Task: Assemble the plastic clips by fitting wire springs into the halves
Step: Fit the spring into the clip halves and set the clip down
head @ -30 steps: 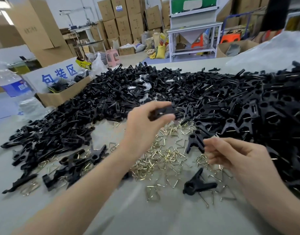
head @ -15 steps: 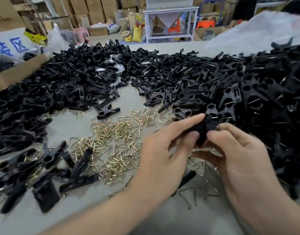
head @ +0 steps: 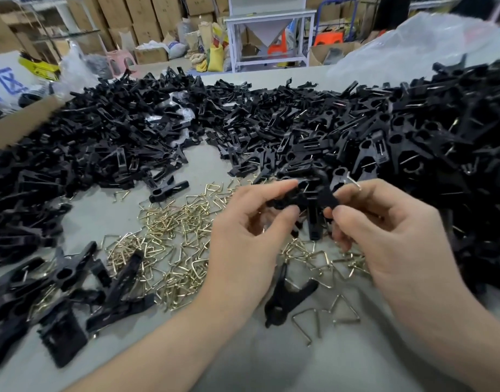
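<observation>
Clip halves (head: 314,198) hang at centre above the bare grey table (head: 299,363), which lies open toward 6 o'clock. The left hand (head: 243,244) and right hand (head: 384,239) pinch them, thumb against forefinger. Wire springs (head: 172,236) lie at 9 o'clock, and the clip heap (head: 384,131) walls 10 to 3.

Grey table (head: 271,363), flat top, heavily loaded.
- Black clip halves (head: 116,137): one broad loose pile across the left and far side.
- Assembled clips (head: 441,137): a deep heap along the right; a smaller cluster (head: 65,278) at near left; one lone clip (head: 285,299) near the front.
- Brass-coloured wire springs (head: 172,236): scattered in the middle clearing.
- Cardboard box (head: 17,123): far left edge.
</observation>
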`<state>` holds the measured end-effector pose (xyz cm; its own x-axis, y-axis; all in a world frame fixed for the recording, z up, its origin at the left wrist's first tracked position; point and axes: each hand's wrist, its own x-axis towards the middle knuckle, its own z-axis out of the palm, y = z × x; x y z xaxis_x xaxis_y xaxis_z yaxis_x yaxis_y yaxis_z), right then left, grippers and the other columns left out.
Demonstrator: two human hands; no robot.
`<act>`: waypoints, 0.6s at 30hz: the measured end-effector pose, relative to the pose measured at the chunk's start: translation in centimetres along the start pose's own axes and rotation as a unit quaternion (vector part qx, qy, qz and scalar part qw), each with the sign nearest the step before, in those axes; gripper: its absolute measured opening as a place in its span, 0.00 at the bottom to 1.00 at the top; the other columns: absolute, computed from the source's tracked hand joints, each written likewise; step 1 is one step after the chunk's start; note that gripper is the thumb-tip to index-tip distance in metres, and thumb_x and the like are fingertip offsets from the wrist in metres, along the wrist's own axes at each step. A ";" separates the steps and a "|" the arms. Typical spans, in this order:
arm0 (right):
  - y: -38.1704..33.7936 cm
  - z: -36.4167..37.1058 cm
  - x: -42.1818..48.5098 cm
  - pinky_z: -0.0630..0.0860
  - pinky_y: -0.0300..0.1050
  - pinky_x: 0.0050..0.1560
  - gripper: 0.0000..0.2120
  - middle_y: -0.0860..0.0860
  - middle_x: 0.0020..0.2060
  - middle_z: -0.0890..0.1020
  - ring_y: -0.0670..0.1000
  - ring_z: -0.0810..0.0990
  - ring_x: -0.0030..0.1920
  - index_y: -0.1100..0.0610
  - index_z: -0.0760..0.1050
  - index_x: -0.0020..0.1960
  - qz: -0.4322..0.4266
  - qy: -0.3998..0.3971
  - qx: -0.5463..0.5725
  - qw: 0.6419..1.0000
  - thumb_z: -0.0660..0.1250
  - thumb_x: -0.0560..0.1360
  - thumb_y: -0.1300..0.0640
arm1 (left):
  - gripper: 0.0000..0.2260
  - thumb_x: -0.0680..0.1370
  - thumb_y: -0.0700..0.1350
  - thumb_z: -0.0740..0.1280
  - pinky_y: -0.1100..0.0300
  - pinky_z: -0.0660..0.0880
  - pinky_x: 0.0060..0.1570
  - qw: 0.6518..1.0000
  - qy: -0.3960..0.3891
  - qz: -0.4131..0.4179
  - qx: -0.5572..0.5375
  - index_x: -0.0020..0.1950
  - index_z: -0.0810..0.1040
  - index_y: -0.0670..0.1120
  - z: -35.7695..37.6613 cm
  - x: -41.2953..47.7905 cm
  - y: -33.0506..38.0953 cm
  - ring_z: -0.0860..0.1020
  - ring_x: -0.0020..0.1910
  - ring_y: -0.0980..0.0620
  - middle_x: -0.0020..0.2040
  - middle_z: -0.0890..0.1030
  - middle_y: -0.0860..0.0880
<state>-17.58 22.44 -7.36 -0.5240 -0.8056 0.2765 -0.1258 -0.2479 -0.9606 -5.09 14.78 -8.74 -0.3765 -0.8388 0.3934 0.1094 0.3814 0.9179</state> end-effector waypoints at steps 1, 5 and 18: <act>0.0 0.0 0.0 0.74 0.33 0.33 0.07 0.48 0.29 0.80 0.42 0.76 0.30 0.54 0.80 0.41 -0.010 -0.002 -0.012 1.000 0.69 0.71 0.65 | 0.15 0.74 0.39 0.72 0.58 0.77 0.43 1.000 -0.004 -0.005 -0.007 0.54 0.82 0.59 0.0 0.0 0.0 0.77 0.39 0.54 0.46 0.82 0.53; 0.0 0.0 0.1 0.74 0.32 0.33 0.10 0.50 0.30 0.82 0.42 0.76 0.29 0.50 0.83 0.42 -0.001 0.005 -0.007 1.000 0.68 0.71 0.64 | 0.15 0.73 0.42 0.70 0.63 0.78 0.44 0.999 -0.010 -0.010 -0.051 0.57 0.79 0.56 0.2 -0.1 0.4 0.76 0.40 0.61 0.42 0.80 0.59; -0.3 0.2 -0.2 0.78 0.36 0.37 0.11 0.52 0.37 0.86 0.46 0.79 0.33 0.48 0.85 0.45 0.029 -0.013 0.066 0.997 0.69 0.72 0.63 | 0.16 0.77 0.35 0.67 0.67 0.77 0.37 0.994 -0.006 -0.016 -0.106 0.57 0.68 0.52 0.4 -0.5 1.0 0.82 0.35 0.55 0.41 0.81 0.56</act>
<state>-17.26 22.53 -7.07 -0.5048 -0.8341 0.2224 0.0178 -0.2676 -0.9634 -5.18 15.71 -8.01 -0.3945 -0.8438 0.3637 0.2880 0.2623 0.9210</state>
